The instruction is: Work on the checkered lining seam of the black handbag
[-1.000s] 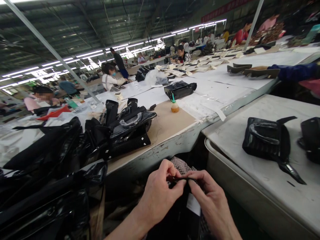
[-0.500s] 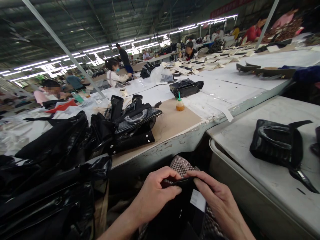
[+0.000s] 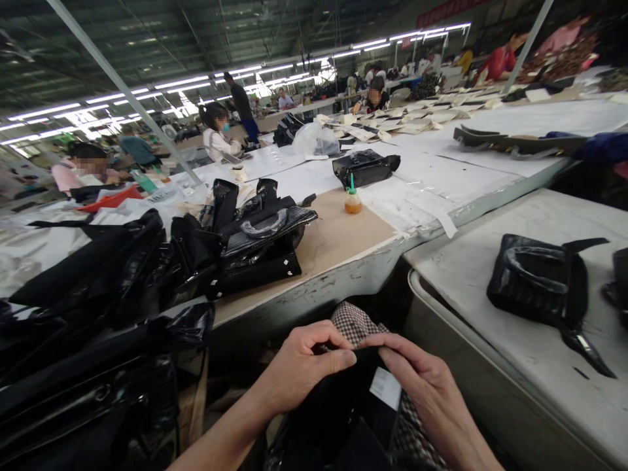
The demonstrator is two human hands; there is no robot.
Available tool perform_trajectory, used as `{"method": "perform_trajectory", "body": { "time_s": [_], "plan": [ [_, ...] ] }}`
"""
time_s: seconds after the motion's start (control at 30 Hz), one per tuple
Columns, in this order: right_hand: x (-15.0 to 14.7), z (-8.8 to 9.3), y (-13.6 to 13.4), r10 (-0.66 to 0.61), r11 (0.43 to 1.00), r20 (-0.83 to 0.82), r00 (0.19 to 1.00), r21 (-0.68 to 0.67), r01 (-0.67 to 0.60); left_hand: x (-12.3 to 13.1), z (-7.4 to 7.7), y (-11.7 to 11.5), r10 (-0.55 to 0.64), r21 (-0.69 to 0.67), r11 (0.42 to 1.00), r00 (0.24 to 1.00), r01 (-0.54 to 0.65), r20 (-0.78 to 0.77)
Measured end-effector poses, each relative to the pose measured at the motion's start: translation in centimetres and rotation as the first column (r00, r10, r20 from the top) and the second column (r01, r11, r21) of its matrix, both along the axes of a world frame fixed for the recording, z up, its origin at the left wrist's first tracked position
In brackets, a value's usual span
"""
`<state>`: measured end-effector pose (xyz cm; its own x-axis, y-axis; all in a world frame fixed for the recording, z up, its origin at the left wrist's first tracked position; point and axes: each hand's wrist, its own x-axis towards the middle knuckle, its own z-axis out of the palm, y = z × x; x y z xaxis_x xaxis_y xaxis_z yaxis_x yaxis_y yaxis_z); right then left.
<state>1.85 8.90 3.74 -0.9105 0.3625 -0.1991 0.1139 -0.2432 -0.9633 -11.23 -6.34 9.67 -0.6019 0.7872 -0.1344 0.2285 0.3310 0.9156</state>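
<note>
Low in the middle of the head view, both my hands pinch the top edge of a black bag piece (image 3: pixel 338 418) that rests on my lap. My left hand (image 3: pixel 299 369) grips the edge with thumb and curled fingers. My right hand (image 3: pixel 422 386) holds the same edge from the right, fingers pressed together. A white tag (image 3: pixel 386 388) shows on the black piece just below my right fingers. Checked fabric (image 3: pixel 356 324) shows beyond my hands.
A long worktable (image 3: pixel 343 275) runs ahead with a pile of black bags (image 3: pixel 255 242), black plastic wraps (image 3: pixel 88 314) at left, a small glue bottle (image 3: pixel 352 201) and another black bag (image 3: pixel 366 167). A second table (image 3: pixel 490 314) at right carries a black bag (image 3: pixel 537 278). Other people work farther back.
My hands stayed pinched on the black piece's edge and shifted slightly lower and left. The view drifted a little; the white tag shows more.
</note>
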Motion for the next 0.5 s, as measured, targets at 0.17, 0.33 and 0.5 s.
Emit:
{"method": "perform_trajectory", "body": {
  "time_s": [0.17, 0.33, 0.5],
  "plan": [
    [0.2, 0.1, 0.0, 0.021, 0.999, -0.007, 1.000, -0.041, -0.021, 0.6, 0.2, 0.2, -0.019, -0.001, 1.000, 0.996, 0.019, -0.085],
    [0.3, 0.4, -0.3, 0.028, 0.999, -0.021, 0.999, 0.033, -0.027, 1.0, 1.0, 0.8, -0.018, -0.014, 1.000, 0.973, 0.015, -0.228],
    [0.1, 0.9, -0.4, 0.019, 0.987, -0.024, 1.000, 0.160, -0.015, 0.7, 1.7, 1.0, -0.090, -0.101, 0.993, 0.958, 0.065, -0.272]
  ]
}}
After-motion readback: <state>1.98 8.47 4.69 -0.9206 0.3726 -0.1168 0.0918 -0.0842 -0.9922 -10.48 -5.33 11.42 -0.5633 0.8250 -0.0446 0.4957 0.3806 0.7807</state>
